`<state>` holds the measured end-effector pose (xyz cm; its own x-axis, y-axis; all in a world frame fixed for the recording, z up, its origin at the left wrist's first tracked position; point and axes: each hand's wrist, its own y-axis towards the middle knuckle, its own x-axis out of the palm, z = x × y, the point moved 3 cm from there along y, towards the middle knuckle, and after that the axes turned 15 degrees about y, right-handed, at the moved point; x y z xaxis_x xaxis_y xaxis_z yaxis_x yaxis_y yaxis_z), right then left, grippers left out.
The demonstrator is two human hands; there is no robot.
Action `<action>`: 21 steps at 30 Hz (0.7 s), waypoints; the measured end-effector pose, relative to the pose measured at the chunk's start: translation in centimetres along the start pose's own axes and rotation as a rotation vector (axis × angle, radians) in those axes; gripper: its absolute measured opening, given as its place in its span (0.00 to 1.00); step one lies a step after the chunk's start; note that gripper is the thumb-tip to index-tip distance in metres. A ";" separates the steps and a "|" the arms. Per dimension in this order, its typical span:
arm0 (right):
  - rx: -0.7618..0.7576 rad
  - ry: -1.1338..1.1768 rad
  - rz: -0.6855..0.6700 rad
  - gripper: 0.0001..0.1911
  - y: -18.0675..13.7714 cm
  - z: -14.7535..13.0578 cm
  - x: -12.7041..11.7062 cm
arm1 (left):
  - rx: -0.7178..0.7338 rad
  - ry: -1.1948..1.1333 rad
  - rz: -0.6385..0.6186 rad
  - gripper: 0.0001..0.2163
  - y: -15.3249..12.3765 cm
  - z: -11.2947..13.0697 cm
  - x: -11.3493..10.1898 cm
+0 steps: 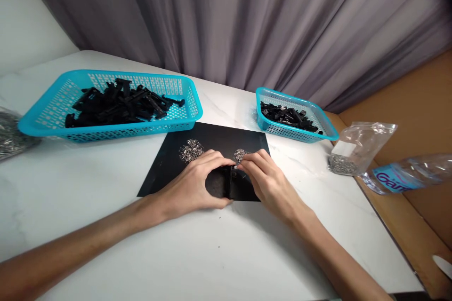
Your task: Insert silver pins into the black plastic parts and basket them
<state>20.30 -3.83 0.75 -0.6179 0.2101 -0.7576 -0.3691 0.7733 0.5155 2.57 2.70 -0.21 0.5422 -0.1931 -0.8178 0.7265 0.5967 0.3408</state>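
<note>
My left hand (199, 178) grips a narrow black plastic part (230, 183) between thumb and fingers, over the front of a black mat (158, 169). At the part's far end, my right hand (263, 176) has its fingertips pinched together. What sits in that pinch is too small and too covered to make out. Just beyond the hands, two piles of tiny metal pieces lie on the mat: a larger pile (191, 150) at the left and a smaller pile (240, 154) at the right, partly behind my right fingers.
A large blue basket (141, 130) of black plastic parts (120, 103) stands at the left; a smaller blue basket (296, 135) holds more at the right. Bags of metal pieces (344, 162) lie at both sides. A plastic bottle (406, 176) lies at the right edge.
</note>
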 end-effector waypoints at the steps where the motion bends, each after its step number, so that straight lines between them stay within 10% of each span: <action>1: -0.006 -0.007 0.003 0.11 -0.1 0.0 0.2 | 0.006 0.001 -0.008 0.25 0.0 0.0 0.0; 14: 0.045 0.032 0.071 0.10 0.5 0.3 0.5 | -0.063 0.024 0.005 0.24 0.3 0.0 -0.3; 21: 0.106 0.019 0.068 0.14 0.7 -0.3 0.0 | -0.170 -0.125 0.207 0.25 0.9 -2.0 -3.1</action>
<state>19.80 -3.49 1.21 -0.6524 0.2533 -0.7143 -0.2512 0.8169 0.5192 0.71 5.37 1.71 0.7272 -0.1413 -0.6717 0.5191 0.7536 0.4034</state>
